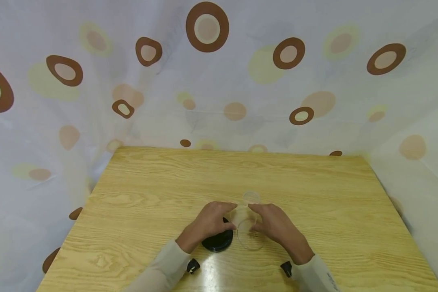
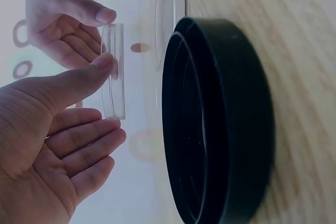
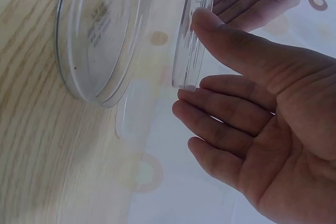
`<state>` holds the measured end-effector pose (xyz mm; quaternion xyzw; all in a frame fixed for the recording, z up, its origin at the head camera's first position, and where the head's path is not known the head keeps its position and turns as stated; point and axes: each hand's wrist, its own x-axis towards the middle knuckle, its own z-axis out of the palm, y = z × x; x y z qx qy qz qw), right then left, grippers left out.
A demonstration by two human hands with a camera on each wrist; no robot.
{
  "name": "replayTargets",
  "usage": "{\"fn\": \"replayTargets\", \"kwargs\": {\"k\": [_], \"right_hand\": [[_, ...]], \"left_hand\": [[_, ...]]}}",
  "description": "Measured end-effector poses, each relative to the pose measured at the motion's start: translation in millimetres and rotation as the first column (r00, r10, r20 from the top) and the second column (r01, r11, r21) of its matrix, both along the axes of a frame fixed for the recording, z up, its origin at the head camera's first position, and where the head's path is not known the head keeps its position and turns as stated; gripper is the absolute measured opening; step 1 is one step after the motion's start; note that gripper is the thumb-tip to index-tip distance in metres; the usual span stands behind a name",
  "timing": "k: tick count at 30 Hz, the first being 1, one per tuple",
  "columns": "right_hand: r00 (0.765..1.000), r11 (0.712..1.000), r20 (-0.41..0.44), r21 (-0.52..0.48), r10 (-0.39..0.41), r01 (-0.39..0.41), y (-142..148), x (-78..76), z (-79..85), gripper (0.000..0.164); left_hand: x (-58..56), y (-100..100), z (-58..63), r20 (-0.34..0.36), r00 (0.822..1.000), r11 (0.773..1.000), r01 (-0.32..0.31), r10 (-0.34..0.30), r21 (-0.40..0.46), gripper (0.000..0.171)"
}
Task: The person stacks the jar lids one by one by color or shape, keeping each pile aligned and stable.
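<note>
A small clear petri dish (image 1: 243, 215) is held above the table between both hands. My left hand (image 1: 213, 221) pinches its left side between thumb and fingertips, the other fingers loosely bent. The right hand (image 1: 276, 224) grips the opposite side the same way. In the left wrist view the dish (image 2: 116, 72) appears edge-on; whether a lid sits on it I cannot tell. Below the hands, a larger clear petri dish (image 3: 100, 45) lies on the table. Beside it, under the left hand, rests a round black shallow dish or lid (image 2: 236, 108).
Another small clear disc (image 1: 252, 197) lies on the table just beyond the hands. The wood-grain table (image 1: 149, 182) meets a white sheet (image 1: 233, 81) with brown and yellow circles at its back and sides. Small black devices (image 1: 193, 266) sit at both wrists.
</note>
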<state>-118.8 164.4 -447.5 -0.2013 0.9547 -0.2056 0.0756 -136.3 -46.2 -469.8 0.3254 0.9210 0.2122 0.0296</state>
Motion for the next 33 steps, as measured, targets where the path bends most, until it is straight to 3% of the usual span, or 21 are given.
{"fn": "replayTargets", "kwargs": {"k": [23,33], "right_hand": [[0.999,0.999,0.013,0.04,-0.031,0.03,11,15.1,-9.0,0.057],[0.999,1.0,0.021,0.005,-0.027,0.027,17,19.0,-15.4,0.059]], "left_hand": [[11.9,17,-9.4,-0.058,0.995,0.993,0.07,-0.076,-0.1,0.055],[15.0,22,-11.0,-0.051,0.996,0.989,0.065,-0.073,-0.134,0.055]]}}
